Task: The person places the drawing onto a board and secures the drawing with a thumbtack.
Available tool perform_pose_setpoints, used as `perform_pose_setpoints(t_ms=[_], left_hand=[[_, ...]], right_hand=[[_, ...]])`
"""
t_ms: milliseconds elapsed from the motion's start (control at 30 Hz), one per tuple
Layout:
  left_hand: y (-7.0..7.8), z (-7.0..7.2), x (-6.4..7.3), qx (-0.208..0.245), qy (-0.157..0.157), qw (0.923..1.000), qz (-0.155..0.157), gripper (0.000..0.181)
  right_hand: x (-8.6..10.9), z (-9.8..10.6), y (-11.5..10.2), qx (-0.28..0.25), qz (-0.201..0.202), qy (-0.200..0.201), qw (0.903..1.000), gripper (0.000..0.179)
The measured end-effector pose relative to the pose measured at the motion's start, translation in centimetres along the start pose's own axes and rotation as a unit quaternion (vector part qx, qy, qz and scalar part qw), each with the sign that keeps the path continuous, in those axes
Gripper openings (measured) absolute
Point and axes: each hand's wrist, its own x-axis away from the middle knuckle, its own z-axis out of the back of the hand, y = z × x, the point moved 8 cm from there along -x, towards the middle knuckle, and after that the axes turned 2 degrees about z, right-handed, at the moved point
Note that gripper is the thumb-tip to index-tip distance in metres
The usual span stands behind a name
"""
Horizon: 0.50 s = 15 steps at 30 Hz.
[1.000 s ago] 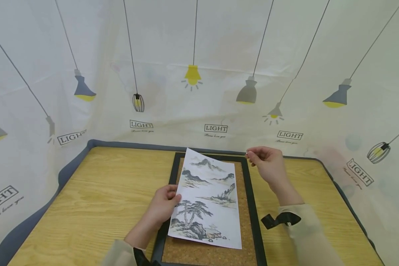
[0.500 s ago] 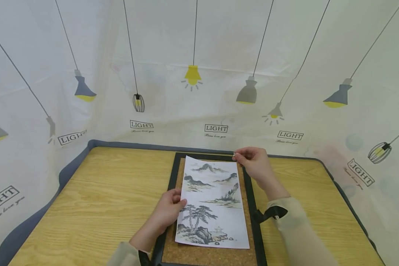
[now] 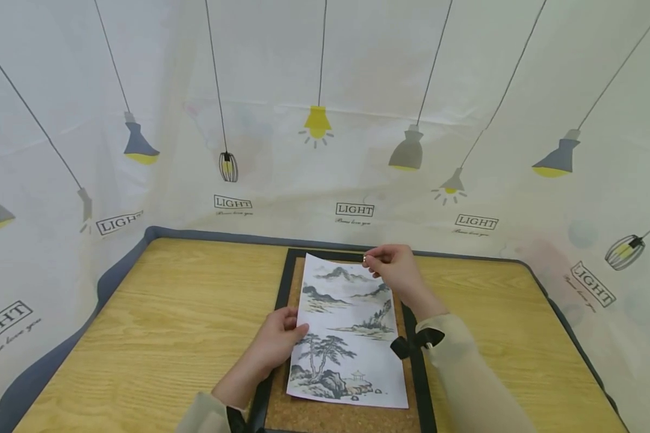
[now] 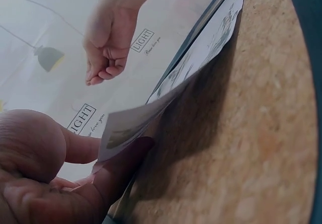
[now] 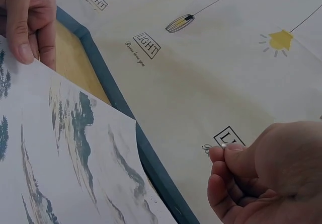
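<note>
A sheet of paper (image 3: 365, 358) printed with an ink landscape of mountains and pines lies over a black-framed cork board (image 3: 330, 418). My left hand (image 3: 275, 341) pinches the sheet's left edge between thumb and fingers; the left wrist view shows that edge lifted off the cork. Over the sheet's top right corner is my right hand (image 3: 399, 273), raised above the surface. Between its thumb and forefinger it pinches a tiny pale, shiny object (image 5: 224, 146), too small to identify. The other fingers of that hand curl in.
The board rests on a wood-grain table (image 3: 184, 300). A white cloth (image 3: 281, 132) printed with hanging lamps and "LIGHT" labels rises behind and at both sides. A dark blue border (image 3: 222, 236) runs along the table's back edge. Black straps circle both wrists.
My right hand has moved left, from beyond the board's right edge to over the sheet's top right corner. The sheet and left hand have shifted slightly right, and the sheet sits lower over the board.
</note>
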Motion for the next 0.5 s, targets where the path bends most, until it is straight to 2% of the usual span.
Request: perform_pose_setpoints(t_ms=[333,500], left_hand=[[0.4,0.9,0.4,-0.033,0.028,0.9989,-0.017,0.043],[0.3,1.0,0.5,-0.026,0.03,0.9991,-0.014,0.047]], right_hand=[[-1.6,-1.5,2.9,-0.001,-0.07,0.006,0.9975,0.016],[-2.6,-2.2,5.2,0.008,-0.106,0.009,0.9943,0.016]])
